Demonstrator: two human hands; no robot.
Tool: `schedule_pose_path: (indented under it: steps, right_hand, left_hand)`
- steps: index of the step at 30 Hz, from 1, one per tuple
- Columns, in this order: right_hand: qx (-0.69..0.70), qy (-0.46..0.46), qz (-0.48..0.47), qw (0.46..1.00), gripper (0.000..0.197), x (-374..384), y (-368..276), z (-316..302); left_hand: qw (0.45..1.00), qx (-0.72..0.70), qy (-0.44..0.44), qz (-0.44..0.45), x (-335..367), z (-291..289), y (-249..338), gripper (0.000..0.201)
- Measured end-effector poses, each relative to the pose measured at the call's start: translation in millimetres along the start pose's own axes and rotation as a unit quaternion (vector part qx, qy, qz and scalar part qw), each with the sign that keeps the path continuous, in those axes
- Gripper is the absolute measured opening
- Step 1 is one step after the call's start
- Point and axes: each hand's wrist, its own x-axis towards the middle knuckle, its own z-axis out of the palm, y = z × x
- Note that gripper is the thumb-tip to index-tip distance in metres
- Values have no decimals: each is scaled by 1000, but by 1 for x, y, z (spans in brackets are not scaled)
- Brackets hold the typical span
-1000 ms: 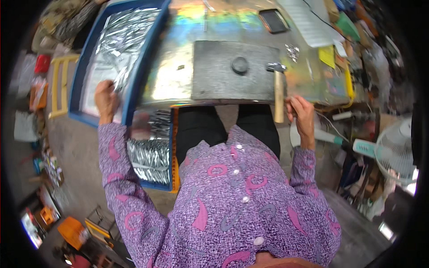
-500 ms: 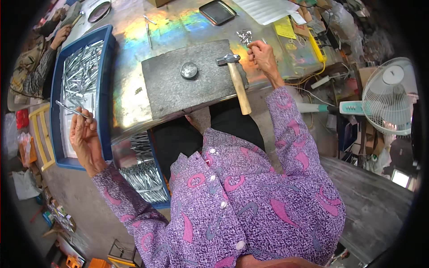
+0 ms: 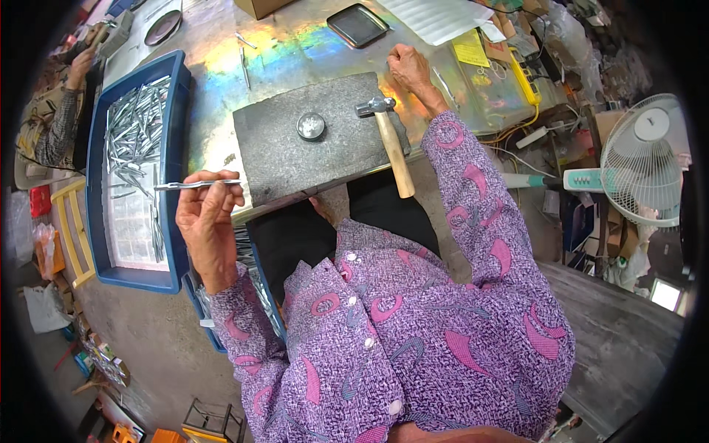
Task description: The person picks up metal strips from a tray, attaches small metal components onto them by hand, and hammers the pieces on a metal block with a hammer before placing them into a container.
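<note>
My left hand (image 3: 209, 232) pinches a slim silver metal piece (image 3: 171, 186) between thumb and fingers. It is held level, between the blue bin (image 3: 179, 96) and the stone slab (image 3: 266, 166). Many similar pieces (image 3: 139, 122) lie in the bin. Beyond the slab's far right corner, my right hand (image 3: 411, 70) rests on the table with its fingers curled in. It covers the spot where small shiny bits lay, and what its fingers hold is hidden. A round dark metal block (image 3: 311, 126) sits on the slab. The hammer (image 3: 390, 140) lies at the slab's right, its wooden handle over the near edge.
A dark tray (image 3: 358, 26) and a thin metal piece (image 3: 245, 68) lie farther back on the table. A yellow power strip (image 3: 523, 80) and a fan (image 3: 641, 159) are at the right. Another person's hand (image 3: 80, 66) shows at the far left.
My left hand has moved right, out from over the bin, with the metal piece turned level. My right hand has shifted left and away from me, onto the small shiny bits, its fingers curling.
</note>
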Motion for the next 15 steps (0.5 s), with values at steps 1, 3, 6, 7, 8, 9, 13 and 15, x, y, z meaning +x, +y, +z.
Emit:
schedule_pose_path:
  steps: [1, 3, 6, 7, 8, 9, 13, 15]
  right_hand:
    - [1, -1, -2, 1000, 20, 0, -3, 0]
    - [-11, -14, 26, 999, 21, -2, -9, -1]
    - [-25, -28, 22, 999, 22, -2, -12, -3]
    - [-25, -28, 21, 999, 22, -1, -10, 0]
    - [-40, 11, -16, 999, 20, -2, -7, 5]
    - [-56, 50, -54, 996, 19, -2, -9, 6]
    - [-100, 37, -104, 989, 20, -2, -14, 8]
    - [-164, 24, -100, 981, 20, -1, -14, 12]
  left_hand:
    - [1000, 3, 8, 0, -2, 2, -3, 15]
    - [1000, 19, 12, 0, -5, 5, -4, 15]
    - [999, 39, 23, -9, -8, 7, -6, 14]
    - [999, 47, 14, -6, -9, 8, -5, 14]
    - [999, 54, 6, -4, -10, 9, -4, 14]
    - [999, 53, 8, -3, -10, 9, -5, 14]
    - [997, 69, 16, -3, -10, 16, -7, 14]
    - [998, 69, 7, -5, -10, 21, -9, 14]
